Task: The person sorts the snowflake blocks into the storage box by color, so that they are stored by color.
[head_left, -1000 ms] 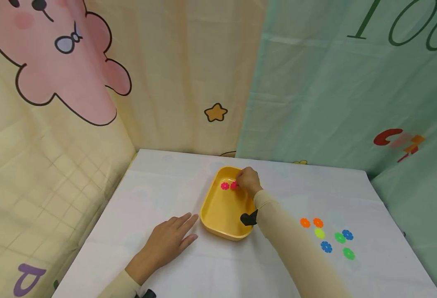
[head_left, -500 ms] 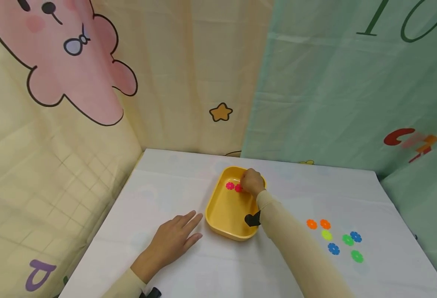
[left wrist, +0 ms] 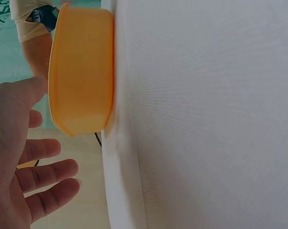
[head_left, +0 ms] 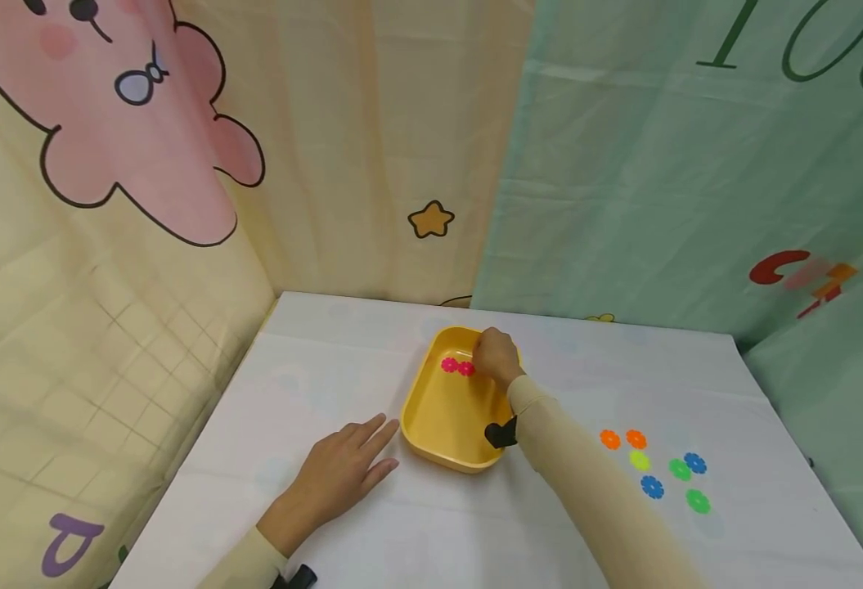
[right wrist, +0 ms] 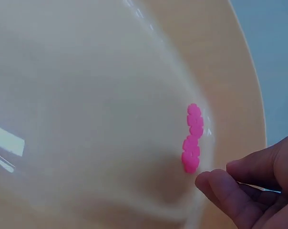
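Note:
My right hand [head_left: 496, 357] is inside the yellow tray [head_left: 449, 421], by its far right corner. Two pink flower-shaped discs [right wrist: 191, 138] lie side by side on the tray's floor at its far end. In the right wrist view, the bent fingers [right wrist: 232, 195] sit just beside the nearer disc, a small gap off, with the thumb close to them and nothing visible in between. My left hand [head_left: 340, 473] is beside the tray's near left side, its fingers spread and holding nothing. From the left wrist, the tray's outer wall [left wrist: 82, 71] shows next to the thumb.
Several flower discs lie loose on the white table to the right: orange [head_left: 636, 439], yellow [head_left: 640, 460], blue [head_left: 652, 487] and green [head_left: 698, 501]. Printed curtains [head_left: 372, 147] stand behind the table's back edge.
My right hand has drawn slightly right of the pink discs, leaving the right one more exposed. The left hand stays beside the tray. The head view shifts a little.

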Demonstrator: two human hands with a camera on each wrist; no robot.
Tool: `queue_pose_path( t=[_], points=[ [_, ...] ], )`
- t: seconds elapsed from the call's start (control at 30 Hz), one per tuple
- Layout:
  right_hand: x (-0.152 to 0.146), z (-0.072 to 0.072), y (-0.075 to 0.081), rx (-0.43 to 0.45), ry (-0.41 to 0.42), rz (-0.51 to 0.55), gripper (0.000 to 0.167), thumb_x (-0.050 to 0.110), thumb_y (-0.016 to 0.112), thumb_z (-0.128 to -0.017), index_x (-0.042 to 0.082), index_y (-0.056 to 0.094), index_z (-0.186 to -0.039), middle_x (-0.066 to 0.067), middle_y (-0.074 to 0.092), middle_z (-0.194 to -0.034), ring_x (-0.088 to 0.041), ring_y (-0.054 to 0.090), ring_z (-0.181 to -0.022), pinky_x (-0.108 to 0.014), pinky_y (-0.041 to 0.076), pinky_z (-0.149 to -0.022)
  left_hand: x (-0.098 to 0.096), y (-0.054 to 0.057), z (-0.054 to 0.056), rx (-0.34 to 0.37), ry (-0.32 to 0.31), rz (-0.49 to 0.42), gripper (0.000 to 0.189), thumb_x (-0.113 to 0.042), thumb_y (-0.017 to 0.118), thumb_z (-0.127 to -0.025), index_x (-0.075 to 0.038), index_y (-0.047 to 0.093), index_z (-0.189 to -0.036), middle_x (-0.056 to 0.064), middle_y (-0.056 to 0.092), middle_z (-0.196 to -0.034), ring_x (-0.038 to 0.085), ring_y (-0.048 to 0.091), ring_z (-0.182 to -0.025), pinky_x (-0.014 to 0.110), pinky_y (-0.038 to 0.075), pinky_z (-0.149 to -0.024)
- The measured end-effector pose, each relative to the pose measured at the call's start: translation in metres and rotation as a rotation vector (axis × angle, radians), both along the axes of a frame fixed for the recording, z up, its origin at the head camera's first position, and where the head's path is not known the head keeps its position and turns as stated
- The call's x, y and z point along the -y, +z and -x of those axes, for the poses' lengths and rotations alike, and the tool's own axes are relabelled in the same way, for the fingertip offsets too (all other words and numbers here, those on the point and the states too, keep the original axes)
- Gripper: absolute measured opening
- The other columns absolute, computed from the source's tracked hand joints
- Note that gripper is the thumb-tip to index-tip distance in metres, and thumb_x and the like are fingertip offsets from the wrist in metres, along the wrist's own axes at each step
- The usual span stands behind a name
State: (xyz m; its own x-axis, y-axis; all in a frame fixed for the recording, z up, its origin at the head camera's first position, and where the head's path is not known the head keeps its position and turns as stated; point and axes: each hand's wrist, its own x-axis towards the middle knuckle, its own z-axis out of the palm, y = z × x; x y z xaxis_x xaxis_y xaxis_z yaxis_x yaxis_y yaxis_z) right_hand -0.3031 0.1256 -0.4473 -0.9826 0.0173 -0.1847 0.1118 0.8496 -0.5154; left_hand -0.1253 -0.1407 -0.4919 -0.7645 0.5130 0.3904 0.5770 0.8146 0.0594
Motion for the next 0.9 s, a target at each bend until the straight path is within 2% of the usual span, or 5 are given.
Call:
queue_pose_path(
  t=[0.17, 0.37, 0.53, 0.73, 0.9],
  points=[
    [-0.012, -0.006, 0.011, -0.041, 0.033, 0.145, 0.013, 0.001, 0.060, -0.091, -0.002, 0.073, -0.090, -0.012, 0.067, -0.086, -0.028, 0.067, -0.074, -0.028, 0.059, -0.065, 0.000, 0.000, 0.000, -0.003, -0.005, -0.013, 0.059, -0.044, 0.074, -0.092, -0.015, 0.061, -0.142, 0.009, 0.067, -0.134, 0.027, 0.070, -0.104, 0.041, 0.060, -0.078],
    [-0.035, -0.013, 0.020, 0.008, -0.042, 0.391, 0.017, 0.004, 0.062, -0.097, -0.006, 0.070, -0.108, -0.016, 0.064, -0.100, -0.027, 0.069, -0.079, -0.030, 0.062, -0.076, 0.001, 0.000, 0.003, -0.045, -0.025, -0.026, 0.060, -0.042, 0.077, -0.090, -0.015, 0.062, -0.140, 0.009, 0.068, -0.132, 0.026, 0.071, -0.101, 0.040, 0.061, -0.073],
    [-0.060, -0.023, 0.025, 0.022, -0.101, 0.512, 0.024, 0.007, 0.062, -0.099, -0.006, 0.067, -0.119, -0.018, 0.064, -0.110, -0.025, 0.065, -0.087, -0.031, 0.061, -0.083, 0.004, 0.000, 0.007, -0.067, -0.044, -0.028, 0.060, -0.042, 0.078, -0.089, -0.014, 0.063, -0.140, 0.009, 0.068, -0.131, 0.025, 0.071, -0.099, 0.039, 0.061, -0.072],
    [-0.099, -0.044, 0.028, -0.048, -0.170, 0.597, 0.026, 0.015, 0.062, -0.101, -0.002, 0.065, -0.121, -0.018, 0.066, -0.118, -0.035, 0.067, -0.106, -0.034, 0.060, -0.089, 0.004, 0.001, 0.009, -0.072, -0.051, -0.039, 0.061, -0.041, 0.080, -0.088, -0.014, 0.063, -0.140, 0.010, 0.068, -0.131, 0.025, 0.070, -0.099, 0.038, 0.061, -0.072],
    [-0.138, -0.066, 0.024, -0.107, -0.215, 0.574, 0.030, 0.020, 0.064, -0.102, -0.001, 0.065, -0.123, -0.019, 0.066, -0.120, -0.025, 0.068, -0.101, -0.031, 0.059, -0.088, 0.003, 0.001, 0.009, -0.069, -0.051, -0.041, 0.061, -0.040, 0.079, -0.088, -0.014, 0.062, -0.140, 0.010, 0.068, -0.131, 0.025, 0.071, -0.099, 0.038, 0.061, -0.071]
  ],
)
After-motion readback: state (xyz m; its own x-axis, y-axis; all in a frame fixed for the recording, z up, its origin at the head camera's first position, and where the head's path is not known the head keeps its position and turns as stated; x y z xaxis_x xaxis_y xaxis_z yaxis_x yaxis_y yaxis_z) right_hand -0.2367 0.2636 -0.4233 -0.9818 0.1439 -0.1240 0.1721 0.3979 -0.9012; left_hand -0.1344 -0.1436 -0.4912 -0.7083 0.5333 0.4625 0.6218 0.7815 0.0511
